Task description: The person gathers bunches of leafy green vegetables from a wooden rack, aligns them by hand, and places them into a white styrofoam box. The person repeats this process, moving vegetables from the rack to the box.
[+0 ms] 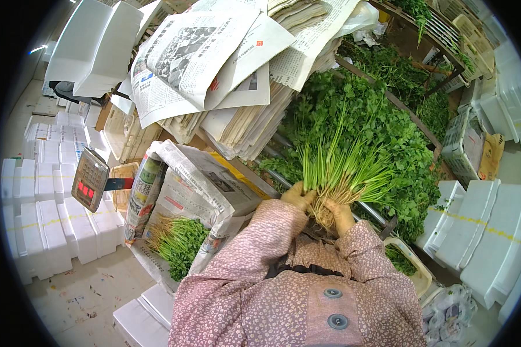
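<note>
Both of my hands grip a bunch of cilantro (338, 173) by its root end, with the pale roots towards me and the green stems fanning away. My left hand (298, 197) closes around the left side of the bunch. On the right side, my right hand (339, 213) holds the stems near the roots. Beyond them a large heap of leafy cilantro (351, 102) lies on a rack with metal bars (282, 180). To my left, a newspaper-lined box (169, 191) contains more cilantro (180, 245), its roots at the upper left.
Stacked newspapers (243, 126) rise at the back, with loose sheets (191, 56) on top. A scale display (90, 180) stands left of the lined box. White foam boxes (47, 230) are piled at left, and more foam boxes (482, 230) at right. A plastic basket (410, 264) sits by my right elbow.
</note>
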Demonstrator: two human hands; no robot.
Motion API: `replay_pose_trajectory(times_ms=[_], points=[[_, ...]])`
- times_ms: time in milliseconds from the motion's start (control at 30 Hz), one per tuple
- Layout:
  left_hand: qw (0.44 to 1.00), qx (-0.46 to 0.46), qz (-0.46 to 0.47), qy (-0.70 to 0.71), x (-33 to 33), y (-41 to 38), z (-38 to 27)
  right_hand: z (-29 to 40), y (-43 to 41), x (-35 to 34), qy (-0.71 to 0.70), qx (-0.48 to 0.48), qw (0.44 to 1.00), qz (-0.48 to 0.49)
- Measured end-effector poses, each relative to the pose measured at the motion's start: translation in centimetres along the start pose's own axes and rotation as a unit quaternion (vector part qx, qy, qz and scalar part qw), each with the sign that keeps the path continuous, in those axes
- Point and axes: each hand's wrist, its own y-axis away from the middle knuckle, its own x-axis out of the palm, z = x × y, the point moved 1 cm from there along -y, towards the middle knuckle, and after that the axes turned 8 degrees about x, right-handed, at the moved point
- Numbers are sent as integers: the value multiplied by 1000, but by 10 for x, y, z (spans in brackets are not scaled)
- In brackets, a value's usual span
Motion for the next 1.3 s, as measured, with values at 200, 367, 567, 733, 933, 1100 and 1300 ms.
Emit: replay_pose_trajectory(times_ms=[200,367,567,733,933,1100,1300], points=[[966,96,-24,-238,20,9,1,6,-1,-18,112,27,992,59],[919,192,-48,-340,32,21,6,21,6,-24,52,130,984,110],[876,247,-71,-409,46,21,11,23,12,5,-83,72,987,114],[964,172,90,-183,7,39,-14,27,14,13,-59,102,993,19],[990,-60,113,54,-28,32,34,14,9,-9,-85,69,985,131],[810,-73,334,-476,19,-13,-17,32,19,6,-119,119,984,53],[877,-65,224,-420,33,-31,17,44,37,-3,59,29,997,39]])
